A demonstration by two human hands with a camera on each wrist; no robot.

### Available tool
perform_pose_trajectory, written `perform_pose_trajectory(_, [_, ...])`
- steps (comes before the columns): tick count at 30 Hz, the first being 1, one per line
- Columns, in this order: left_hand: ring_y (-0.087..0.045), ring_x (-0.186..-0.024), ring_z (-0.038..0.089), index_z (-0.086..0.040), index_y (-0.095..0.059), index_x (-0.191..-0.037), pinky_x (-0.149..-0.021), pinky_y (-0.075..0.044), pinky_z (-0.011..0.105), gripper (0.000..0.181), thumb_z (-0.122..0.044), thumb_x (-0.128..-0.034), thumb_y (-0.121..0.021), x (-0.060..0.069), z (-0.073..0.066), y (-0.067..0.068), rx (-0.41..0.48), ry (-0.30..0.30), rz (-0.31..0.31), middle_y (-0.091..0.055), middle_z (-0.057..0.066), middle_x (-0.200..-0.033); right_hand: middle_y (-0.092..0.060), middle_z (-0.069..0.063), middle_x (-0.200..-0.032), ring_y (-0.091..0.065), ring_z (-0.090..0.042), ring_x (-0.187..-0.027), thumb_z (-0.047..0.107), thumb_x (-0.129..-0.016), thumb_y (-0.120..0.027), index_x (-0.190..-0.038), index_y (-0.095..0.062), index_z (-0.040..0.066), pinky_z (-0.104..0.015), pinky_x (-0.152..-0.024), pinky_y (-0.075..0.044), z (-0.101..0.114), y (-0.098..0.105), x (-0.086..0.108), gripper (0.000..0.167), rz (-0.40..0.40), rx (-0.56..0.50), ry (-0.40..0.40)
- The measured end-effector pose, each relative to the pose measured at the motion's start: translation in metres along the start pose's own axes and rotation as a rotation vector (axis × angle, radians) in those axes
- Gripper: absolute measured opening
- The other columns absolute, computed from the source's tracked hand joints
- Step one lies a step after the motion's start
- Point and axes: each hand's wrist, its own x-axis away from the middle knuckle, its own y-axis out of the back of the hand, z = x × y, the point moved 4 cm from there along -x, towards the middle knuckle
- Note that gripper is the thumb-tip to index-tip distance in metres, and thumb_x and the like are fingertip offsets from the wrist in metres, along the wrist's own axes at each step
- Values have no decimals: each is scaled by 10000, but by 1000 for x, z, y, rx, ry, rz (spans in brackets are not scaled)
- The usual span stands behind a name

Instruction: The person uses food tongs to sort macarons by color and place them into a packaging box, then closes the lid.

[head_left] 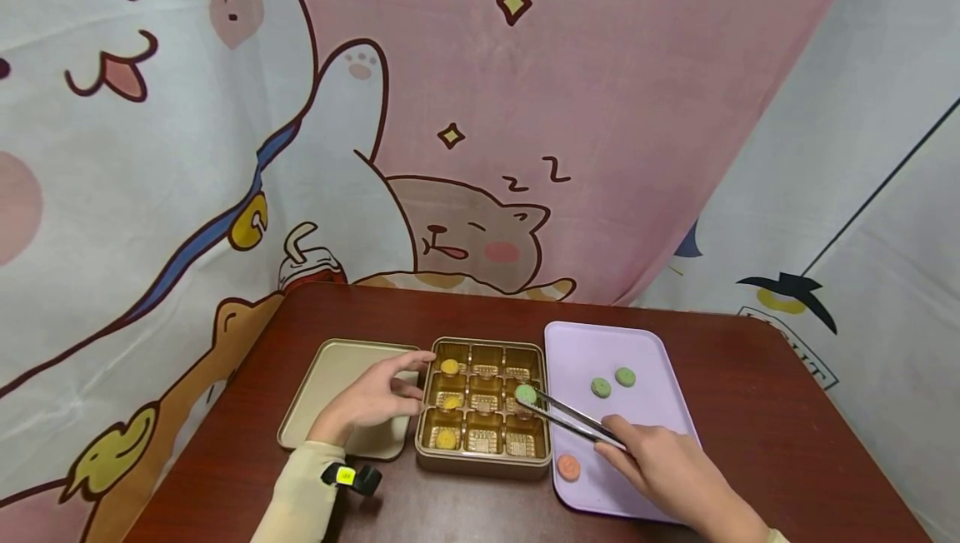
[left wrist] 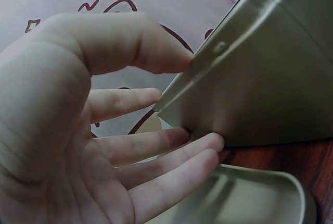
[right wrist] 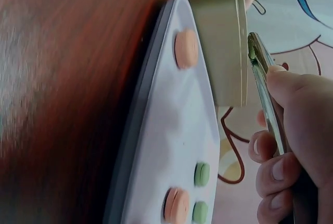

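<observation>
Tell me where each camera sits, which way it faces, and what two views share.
Head: worn on the head, facing forward and down at the gold box and lavender tray; shows the left hand and right hand.
Left wrist: on that wrist, facing past the fingers toward the box's outer side; shows the left hand.
Right wrist: on that wrist, facing along the tongs toward tray and box; shows the right hand.
Shared: head and right wrist both show the tongs and tray.
</observation>
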Motion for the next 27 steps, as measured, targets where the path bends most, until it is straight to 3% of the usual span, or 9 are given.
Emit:
perform_pose_trajectory(9, [-708, -1132, 351, -59, -437, -1578, -838, -633, 332, 793, 43, -844, -720, -1, 1, 0, -4, 3, -1, -467, 316, -1528, -434, 299, -698, -375, 68, -598, 370, -931, -796, -1016, -643, 357, -204, -476, -331, 27, 2, -4, 175, 4, -65, 80])
perform_pose_trajectory(17, [-709, -1136, 354, -54, -430, -1579, -841, -633, 332, 794, 48, -842, -709, -1, 0, 0, -4, 2, 0, -468, 317, -1523, -377, 329, -675, -371, 132, -566, 386, -898, -824, -928, -592, 298, -163, -495, -318, 45, 2, -8, 250, -64, -53, 248])
perform_pose_trajectory(27, [-708, -1136, 362, -39, -429, -1575, -841, -634, 334, 789, 52, -844, -712, 0, 0, 0, 0, -6, 4, -465, 330, -1516, -378, 321, -689, -362, 134, -576, 392, -942, -783, -928, -580, 283, -145, -485, -328, 47, 2, -10, 230, -45, -71, 254])
